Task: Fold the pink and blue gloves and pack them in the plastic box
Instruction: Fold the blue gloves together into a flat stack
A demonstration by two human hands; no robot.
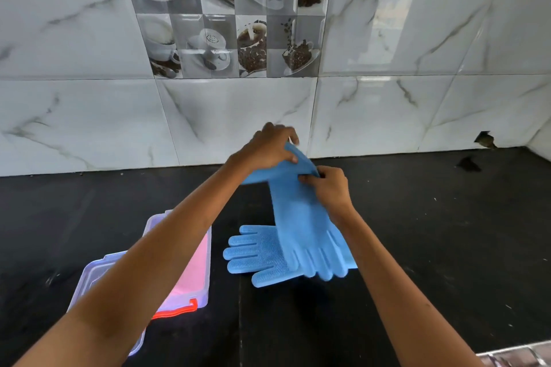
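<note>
Both my hands hold one blue glove [301, 217] by its cuff, lifted above the black counter, its fingers hanging down. My left hand [268, 147] grips the cuff's far edge; my right hand [331, 188] pinches the near edge. A second blue glove [253, 256] lies flat on the counter under it, ribbed palm up, fingers pointing left. The clear plastic box [208, 247] sits at the left, partly hidden by my left forearm, with folded pink gloves [193, 271] inside.
The box's clear lid [95, 271] with a red clip [179, 311] lies beside and under the box. The black counter [417, 247] runs back to a marble-tiled wall [387, 116]. A small dark scrap [469, 164] lies at the back right.
</note>
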